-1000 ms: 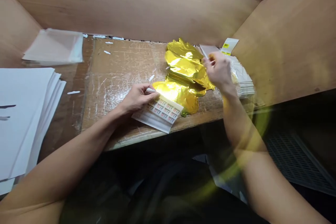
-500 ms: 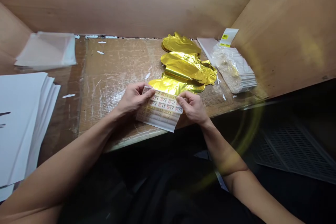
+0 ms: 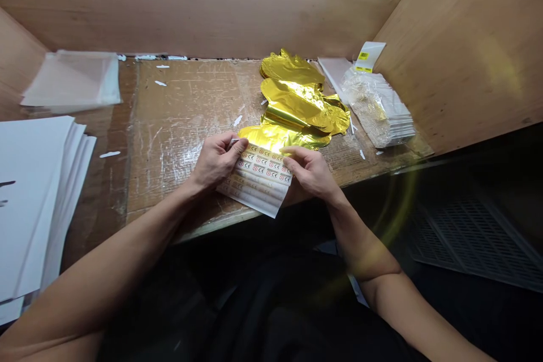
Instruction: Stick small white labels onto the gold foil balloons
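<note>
A sheet of small printed CE labels [image 3: 267, 168] is held over the front edge of the bench, its lower part curling below the printed rows. My left hand [image 3: 218, 161] pinches its upper left corner between thumb and fingers. At the sheet's upper right edge, the thumb and forefinger of my right hand [image 3: 311, 172] are closed on it. Just beyond the sheet lie shiny gold foil pieces [image 3: 297, 104] in several overlapping piles; the nearest pile is partly hidden by the sheet.
Clear plastic bags [image 3: 76, 79] lie at the back left, with large white sheets [image 3: 34, 181] nearer. At right sits a stack of packaged items [image 3: 384, 113] with a white and yellow tag [image 3: 370, 57]. Wooden panels [image 3: 212, 5] enclose the bench [image 3: 169, 119].
The label sheet has shifted slightly left and down and tilts a little more. My right forefinger is straighter along its upper edge. My left hand keeps its pinch.
</note>
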The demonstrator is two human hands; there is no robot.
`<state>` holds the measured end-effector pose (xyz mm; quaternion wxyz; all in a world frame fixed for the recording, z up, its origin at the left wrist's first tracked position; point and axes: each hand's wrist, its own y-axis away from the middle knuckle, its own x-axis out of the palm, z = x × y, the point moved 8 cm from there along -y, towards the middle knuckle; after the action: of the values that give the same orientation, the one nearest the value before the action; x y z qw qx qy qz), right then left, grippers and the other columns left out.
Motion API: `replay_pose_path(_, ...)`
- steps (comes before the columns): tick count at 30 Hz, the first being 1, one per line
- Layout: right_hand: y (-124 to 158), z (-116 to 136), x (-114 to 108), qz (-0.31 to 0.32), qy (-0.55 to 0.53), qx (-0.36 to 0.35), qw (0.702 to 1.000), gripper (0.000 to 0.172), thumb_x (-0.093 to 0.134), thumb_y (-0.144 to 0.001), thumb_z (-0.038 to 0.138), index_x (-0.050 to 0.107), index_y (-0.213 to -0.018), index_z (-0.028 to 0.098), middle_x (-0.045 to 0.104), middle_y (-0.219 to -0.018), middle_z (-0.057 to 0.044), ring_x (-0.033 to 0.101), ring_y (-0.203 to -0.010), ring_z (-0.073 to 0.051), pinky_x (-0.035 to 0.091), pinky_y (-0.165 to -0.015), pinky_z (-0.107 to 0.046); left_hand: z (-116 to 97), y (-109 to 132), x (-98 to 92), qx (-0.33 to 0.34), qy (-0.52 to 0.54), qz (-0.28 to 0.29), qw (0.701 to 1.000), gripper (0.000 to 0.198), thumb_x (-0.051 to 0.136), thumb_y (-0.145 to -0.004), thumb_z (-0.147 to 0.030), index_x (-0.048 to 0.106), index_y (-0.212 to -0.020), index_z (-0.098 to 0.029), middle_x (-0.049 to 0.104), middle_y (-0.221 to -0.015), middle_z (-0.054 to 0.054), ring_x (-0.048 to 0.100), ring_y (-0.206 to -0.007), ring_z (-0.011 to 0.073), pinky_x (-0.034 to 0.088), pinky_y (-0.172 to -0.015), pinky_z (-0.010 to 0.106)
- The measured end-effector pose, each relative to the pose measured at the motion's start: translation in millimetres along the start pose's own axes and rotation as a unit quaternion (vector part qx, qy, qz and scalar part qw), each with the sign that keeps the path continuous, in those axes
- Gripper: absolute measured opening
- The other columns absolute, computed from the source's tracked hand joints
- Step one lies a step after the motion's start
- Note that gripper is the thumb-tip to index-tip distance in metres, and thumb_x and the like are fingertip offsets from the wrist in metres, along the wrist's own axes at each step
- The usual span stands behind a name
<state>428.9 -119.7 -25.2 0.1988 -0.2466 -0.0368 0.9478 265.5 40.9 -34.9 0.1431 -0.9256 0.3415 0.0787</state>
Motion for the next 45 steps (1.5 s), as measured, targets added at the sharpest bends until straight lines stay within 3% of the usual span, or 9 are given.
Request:
replay_pose_path(9, 9, 14, 8, -0.003, 0.155, -0.186, 0.970, 0.027, 0.056, -0.105, 0.027, 0.081, -0.116, 0.025, 0.081, -0.114, -0.011, 0.076, -0.103, -0.024, 0.061, -0.094, -0.040, 8, 1, 7.2, -0.026, 0.027, 0.036, 0.999, 0.041, 0.072, -0.092, -0.047, 0.056, -0.067, -0.019, 0.045, -0.060, -0.003, 0.038, -0.053, 0.0094, 0.029, -0.047, 0.023)
replay_pose_path(19, 16, 1, 19, 0.048, 0.241, -0.253, 0.936, 0.027, 0.055, -0.104, 0.024, 0.079, -0.117, 0.026, 0.080, -0.110, -0.012, 0.076, -0.099, -0.025, 0.061, -0.084, -0.038, 12, 1, 13.2, -0.068, 0.083, 0.056, 0.993, 0.042, 0.075, -0.089, -0.049, 0.057, -0.066, -0.018, 0.047, -0.058, -0.004, 0.038, -0.049, 0.0088, 0.029, -0.044, 0.022)
replay_pose_path(22, 15, 2, 18, 0.032, 0.203, -0.224, 0.953, 0.021, 0.057, -0.104, 0.028, 0.078, -0.107, 0.026, 0.078, -0.101, -0.011, 0.073, -0.093, -0.024, 0.059, -0.084, -0.039, 11, 1, 12.1, -0.061, 0.072, 0.057, 0.994, 0.043, 0.074, -0.090, -0.050, 0.059, -0.067, -0.018, 0.047, -0.059, -0.003, 0.039, -0.051, 0.0090, 0.029, -0.045, 0.023)
replay_pose_path(26, 8, -3, 5, -0.026, 0.073, -0.096, 0.992, 0.016, 0.062, -0.102, 0.036, 0.071, -0.105, 0.023, 0.071, -0.088, -0.006, 0.067, -0.080, -0.021, 0.056, -0.077, -0.036, 4, 1, 7.3, -0.026, 0.042, 0.047, 0.998, 0.044, 0.071, -0.093, -0.050, 0.059, -0.066, -0.018, 0.046, -0.060, -0.003, 0.039, -0.054, 0.0096, 0.029, -0.049, 0.024)
replay_pose_path(29, 2, -5, 4, -0.004, -0.002, -0.029, 1.000, 0.020, 0.064, -0.101, 0.037, 0.070, -0.110, 0.020, 0.063, -0.078, -0.001, 0.058, -0.069, -0.016, 0.048, -0.065, -0.030, -1, 1, 3.9, 0.013, 0.006, 0.031, 0.999, 0.045, 0.071, -0.093, -0.046, 0.057, -0.063, -0.017, 0.044, -0.059, -0.003, 0.038, -0.056, 0.0099, 0.028, -0.051, 0.025)
replay_pose_path(33, -5, 2, 13, 0.064, 0.013, -0.018, 0.998, 0.022, 0.070, -0.097, 0.037, 0.072, -0.107, 0.018, 0.063, -0.074, 0.001, 0.054, -0.067, -0.014, 0.043, -0.065, -0.027, -2, 2, 5.6, 0.038, -0.003, 0.030, 0.999, 0.041, 0.074, -0.091, -0.044, 0.061, -0.064, -0.016, 0.046, -0.060, -0.003, 0.040, -0.058, 0.0101, 0.030, -0.053, 0.024)
replay_pose_path(37, -8, 8, 18, 0.074, 0.005, -0.026, 0.997, 0.025, 0.068, -0.097, 0.034, 0.067, -0.079, 0.017, 0.065, -0.074, 0.000, 0.054, -0.068, -0.013, 0.042, -0.066, -0.026, 1, 3, 9.8, -0.004, 0.061, 0.053, 0.997, 0.034, 0.079, -0.088, -0.046, 0.072, -0.076, -0.015, 0.061, -0.068, 0.001, 0.051, -0.061, 0.0119, 0.040, -0.056, 0.023)
replay_pose_path(41, -7, 10, 17, 0.077, 0.002, -0.021, 0.997, 0.027, 0.069, -0.096, 0.033, 0.063, -0.075, 0.017, 0.062, -0.072, 0.001, 0.051, -0.067, -0.012, 0.040, -0.065, -0.026, 1, 6, 11.9, -0.057, 0.132, 0.061, 0.988, 0.046, 0.084, -0.083, -0.051, 0.063, -0.065, -0.015, 0.051, -0.061, -0.001, 0.042, -0.054, 0.0090, 0.032, -0.049, 0.022)
replay_pose_path(45, -7, 8, 19, 0.082, -0.028, 0.005, 0.996, 0.033, 0.069, -0.096, 0.038, 0.059, -0.072, 0.018, 0.059, -0.070, 0.001, 0.047, -0.065, -0.012, 0.039, -0.063, -0.026, -1, 5, 9.7, -0.034, 0.129, 0.044, 0.990, 0.059, 0.080, -0.087, -0.059, 0.051, -0.058, -0.016, 0.040, -0.057, -0.003, 0.032, -0.052, 0.0072, 0.023, -0.047, 0.023)
